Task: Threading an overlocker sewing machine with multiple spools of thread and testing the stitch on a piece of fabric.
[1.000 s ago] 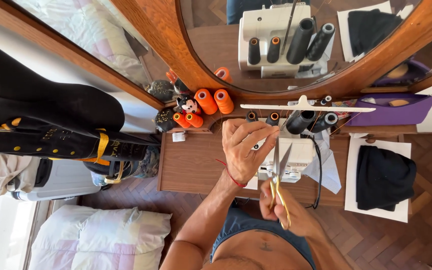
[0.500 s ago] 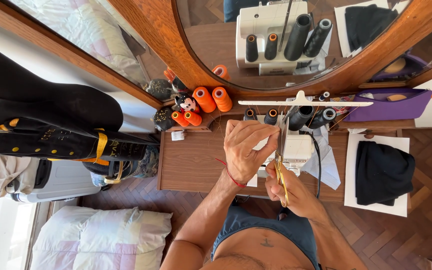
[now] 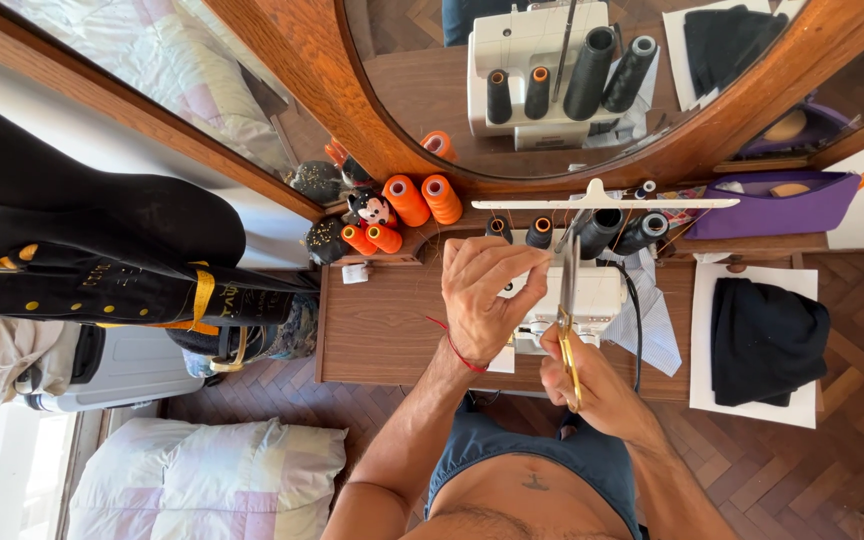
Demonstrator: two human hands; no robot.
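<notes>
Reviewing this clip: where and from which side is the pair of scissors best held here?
By the gold handle loops at the near end of the scissors, from below, as the right hand holds them; the blades point up and away toward the left hand.

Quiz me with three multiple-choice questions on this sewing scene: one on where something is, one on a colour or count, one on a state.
1. Where does the folded black cloth lie?
A. on a white sheet right of the machine
B. on the pillow
C. in the purple pouch

2. What colour are the handles of the scissors?
A. red
B. gold
C. blue

3. What is the left hand doing?
A. resting flat on the table
B. pinching something fine beside the blades
C. gripping a spool

Answers: 1 A, the cloth sits on the white sheet. 2 B, the handles in the right hand are gold. 3 B, fingertips meet beside the raised blades.
</notes>
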